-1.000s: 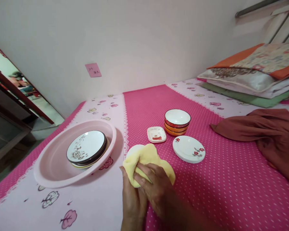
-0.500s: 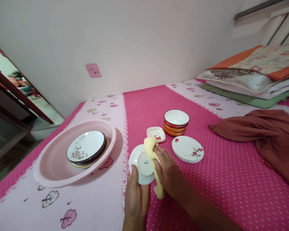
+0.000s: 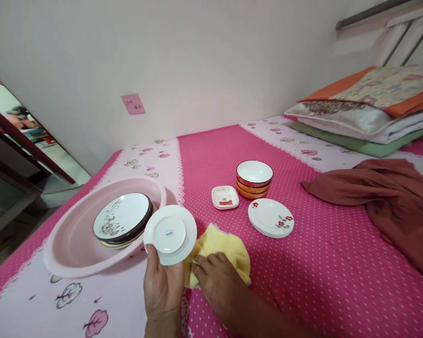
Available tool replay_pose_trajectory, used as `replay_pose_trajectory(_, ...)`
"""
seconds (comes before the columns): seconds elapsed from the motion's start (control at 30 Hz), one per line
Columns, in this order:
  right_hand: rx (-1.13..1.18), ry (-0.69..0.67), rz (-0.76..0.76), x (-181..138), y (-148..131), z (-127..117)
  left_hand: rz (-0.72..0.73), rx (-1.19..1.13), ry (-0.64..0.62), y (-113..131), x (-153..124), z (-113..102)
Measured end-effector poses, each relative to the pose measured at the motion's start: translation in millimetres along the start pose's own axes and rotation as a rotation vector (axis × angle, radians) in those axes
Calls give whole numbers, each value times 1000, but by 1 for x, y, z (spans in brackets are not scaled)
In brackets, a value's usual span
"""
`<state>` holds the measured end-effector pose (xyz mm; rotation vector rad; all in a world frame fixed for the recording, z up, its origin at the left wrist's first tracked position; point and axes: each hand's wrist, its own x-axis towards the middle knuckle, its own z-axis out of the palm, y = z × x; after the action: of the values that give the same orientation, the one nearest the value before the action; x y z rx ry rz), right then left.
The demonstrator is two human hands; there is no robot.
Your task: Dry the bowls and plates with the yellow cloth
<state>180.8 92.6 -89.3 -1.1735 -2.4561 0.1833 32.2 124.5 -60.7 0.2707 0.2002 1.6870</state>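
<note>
On the bed (image 3: 338,263), beside the pink basin (image 3: 70,253) of plates, the yellow cloth (image 3: 220,249) has come off the saucer (image 3: 170,234). The wiping looks finished: the right hand (image 3: 215,281) presses the cloth flat, while the left hand (image 3: 164,286) pinches the saucer upright, underside showing.

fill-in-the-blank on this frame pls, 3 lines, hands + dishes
1. The left hand holds a small white plate with its ____ facing the camera.
2. The right hand rests on a ____ cloth.
3. The stack of patterned plates sits inside the pink ____.

Missing words: underside; yellow; basin
</note>
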Motion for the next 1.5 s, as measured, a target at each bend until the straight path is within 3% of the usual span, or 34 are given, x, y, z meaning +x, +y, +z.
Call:
replay_pose_trajectory(0.07,185,-4,45,-1,8,-13,-78,-58,-137,0,-1,-6)
replay_pose_trajectory(0.13,416,74,149,-3,18,-30,-175,-76,-181,-4,-3,-11)
replay_pose_trajectory(0.23,871,255,280,-2,30,-49,-230,-27,-102,-17,-8,-14)
replay_pose_trajectory(0.3,1204,292,322,0,31,-53,-245,33,-20,-26,-11,-12)
replay_pose_trajectory(0.37,1370,329,374,1,29,-53,-292,88,44,-34,-14,-7)
replay_pose_trajectory(0.47,1093,504,364,-2,25,-52,-378,136,101,-41,-17,5)
replay_pose_trajectory(0.6,298,708,22,-6,30,-51,-361,123,107,-42,-21,21)
replay_pose_trajectory(0.67,81,692,-64,-6,33,-46,-366,133,111,-41,-22,24)
replay_pose_trajectory(0.73,7,624,-94,-4,34,-41,-388,165,160,-41,-21,23)
replay_pose_trajectory(0.83,54,529,-131,-3,35,-40,-362,209,275,-40,-17,18)
replay_pose_trajectory(0.93,213,595,-73,-5,42,-48,-288,261,301,-37,-14,13)
replay_pose_trajectory(1.03,501,695,246,-5,57,-56,-265,359,268,-34,-15,13)
replay_pose_trajectory(1.13,913,560,515,-4,73,-60,-320,492,234,-34,-19,14)
replay_pose_trajectory(1.2,1056,459,544,-3,79,-61,-370,577,213,-36,-22,16)
replay_pose_trajectory(1.4,1144,313,528,-2,78,-68,-410,674,198,-41,-27,17)
replay_pose_trajectory(1.5,1113,323,560,-4,85,-77,-410,642,179,-43,-26,15)
